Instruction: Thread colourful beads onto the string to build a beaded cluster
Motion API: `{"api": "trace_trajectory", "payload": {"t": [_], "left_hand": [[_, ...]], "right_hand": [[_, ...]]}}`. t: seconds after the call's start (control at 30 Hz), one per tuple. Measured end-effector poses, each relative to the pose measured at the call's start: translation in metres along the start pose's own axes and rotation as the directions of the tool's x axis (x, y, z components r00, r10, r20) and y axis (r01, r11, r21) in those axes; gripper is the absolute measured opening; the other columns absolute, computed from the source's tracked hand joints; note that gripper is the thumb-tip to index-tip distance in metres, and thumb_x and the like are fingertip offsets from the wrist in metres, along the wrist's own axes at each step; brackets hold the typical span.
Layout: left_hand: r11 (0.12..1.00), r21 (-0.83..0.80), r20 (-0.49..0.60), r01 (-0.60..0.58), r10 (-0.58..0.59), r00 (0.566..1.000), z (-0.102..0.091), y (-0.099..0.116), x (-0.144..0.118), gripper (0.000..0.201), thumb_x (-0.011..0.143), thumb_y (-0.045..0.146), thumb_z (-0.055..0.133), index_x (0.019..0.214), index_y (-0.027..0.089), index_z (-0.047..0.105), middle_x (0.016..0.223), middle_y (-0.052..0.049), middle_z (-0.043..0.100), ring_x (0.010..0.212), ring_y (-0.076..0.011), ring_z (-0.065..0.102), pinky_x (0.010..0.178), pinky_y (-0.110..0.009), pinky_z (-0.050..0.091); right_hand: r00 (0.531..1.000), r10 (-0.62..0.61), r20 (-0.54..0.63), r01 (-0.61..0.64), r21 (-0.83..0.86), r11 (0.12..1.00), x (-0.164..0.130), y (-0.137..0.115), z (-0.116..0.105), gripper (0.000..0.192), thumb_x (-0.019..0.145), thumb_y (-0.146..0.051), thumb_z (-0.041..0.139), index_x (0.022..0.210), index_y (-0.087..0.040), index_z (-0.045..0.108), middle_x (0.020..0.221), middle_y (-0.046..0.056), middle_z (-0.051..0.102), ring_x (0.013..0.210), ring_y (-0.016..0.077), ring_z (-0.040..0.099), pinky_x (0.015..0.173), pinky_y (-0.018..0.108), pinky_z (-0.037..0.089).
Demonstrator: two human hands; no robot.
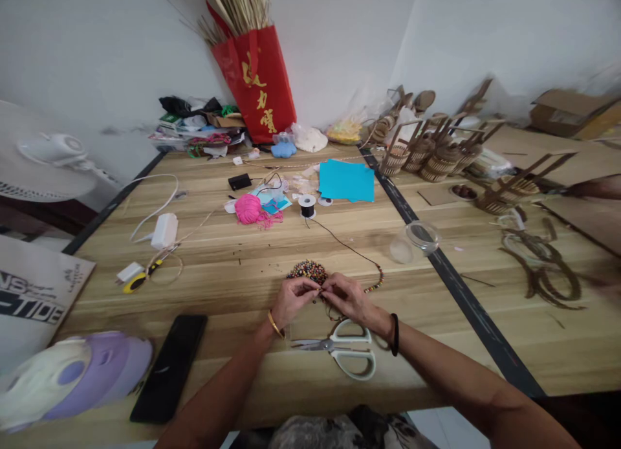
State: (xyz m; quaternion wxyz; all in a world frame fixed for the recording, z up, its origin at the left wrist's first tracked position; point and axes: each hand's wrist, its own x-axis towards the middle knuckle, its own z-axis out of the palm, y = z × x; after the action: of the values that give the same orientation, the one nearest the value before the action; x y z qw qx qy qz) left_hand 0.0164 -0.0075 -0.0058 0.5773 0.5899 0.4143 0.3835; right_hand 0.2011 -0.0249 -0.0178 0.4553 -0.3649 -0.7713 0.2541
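Note:
My left hand (pixel 294 298) and my right hand (pixel 353 298) meet fingertip to fingertip in front of a pile of multicoloured beads (pixel 308 270). Both are closed in a pinch. A black cord (pixel 334 237) runs from a small spool (pixel 307 206) to a strung row of beads (pixel 380 279), passes by my right hand and shows again below its fingers, where that hand seems to grip its end. What my left fingertips pinch is too small to make out. White-handled scissors (pixel 334 347) lie just below my hands, blades pointing left.
A black phone (pixel 169 368) and a purple-and-white object (pixel 92 378) lie at the near left. Pink yarn (pixel 249 209), blue sheets (pixel 346 180) and a clear round container (pixel 422 237) sit farther back. Small woven baskets (pixel 439 161) stand at right, a red bag (pixel 257 83) by the wall.

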Motion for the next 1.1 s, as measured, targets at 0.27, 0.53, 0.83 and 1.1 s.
{"api": "trace_trajectory", "payload": {"t": [0.27, 0.53, 0.83, 1.1], "left_hand": [[1.0, 0.016, -0.001, 0.004, -0.004, 1.0, -0.0002, 0.0011, -0.0001, 0.015, 0.066, 0.023, 0.073, 0.074, 0.011, 0.069, 0.073, -0.006, 0.071, 0.066, -0.0138, 0.064, 0.066, -0.024, 0.05], [0.999, 0.034, -0.01, -0.014, 0.014, 1.0, -0.0003, 0.0011, -0.0003, 0.018, 0.067, 0.027, 0.072, 0.075, 0.011, 0.069, 0.073, -0.006, 0.071, 0.066, -0.0141, 0.064, 0.066, -0.024, 0.051], [1.0, 0.03, -0.028, -0.008, 0.009, 1.0, 0.0005, 0.0004, 0.0004, 0.02, 0.066, 0.028, 0.074, 0.074, 0.011, 0.069, 0.07, -0.006, 0.07, 0.064, -0.014, 0.063, 0.063, -0.024, 0.05], [1.0, 0.017, -0.023, 0.006, -0.006, 1.0, 0.0003, 0.0022, 0.0, 0.019, 0.065, 0.028, 0.074, 0.074, 0.011, 0.069, 0.069, -0.005, 0.07, 0.063, -0.0135, 0.062, 0.063, -0.024, 0.049]], "right_hand": [[1.0, 0.012, -0.004, -0.012, -0.001, 1.0, -0.0008, 0.0015, 0.0009, 0.009, 0.089, -0.028, 0.057, 0.088, -0.019, 0.058, 0.078, 0.004, 0.061, 0.069, 0.0141, 0.057, 0.063, 0.025, 0.047], [1.0, 0.007, 0.022, -0.007, 0.009, 1.0, -0.0003, 0.0012, 0.0003, 0.009, 0.09, -0.028, 0.055, 0.091, -0.019, 0.058, 0.081, 0.004, 0.062, 0.073, 0.0149, 0.058, 0.067, 0.027, 0.047], [0.998, -0.012, 0.058, 0.011, 0.015, 1.0, 0.0024, -0.0027, -0.0031, 0.012, 0.093, -0.026, 0.049, 0.087, -0.019, 0.057, 0.079, 0.005, 0.059, 0.074, 0.0165, 0.056, 0.068, 0.029, 0.046], [0.999, -0.017, 0.031, 0.017, 0.009, 1.0, 0.0017, -0.0029, -0.0022, 0.013, 0.093, -0.025, 0.048, 0.085, -0.018, 0.055, 0.077, 0.004, 0.058, 0.07, 0.0147, 0.054, 0.064, 0.027, 0.044]]}}
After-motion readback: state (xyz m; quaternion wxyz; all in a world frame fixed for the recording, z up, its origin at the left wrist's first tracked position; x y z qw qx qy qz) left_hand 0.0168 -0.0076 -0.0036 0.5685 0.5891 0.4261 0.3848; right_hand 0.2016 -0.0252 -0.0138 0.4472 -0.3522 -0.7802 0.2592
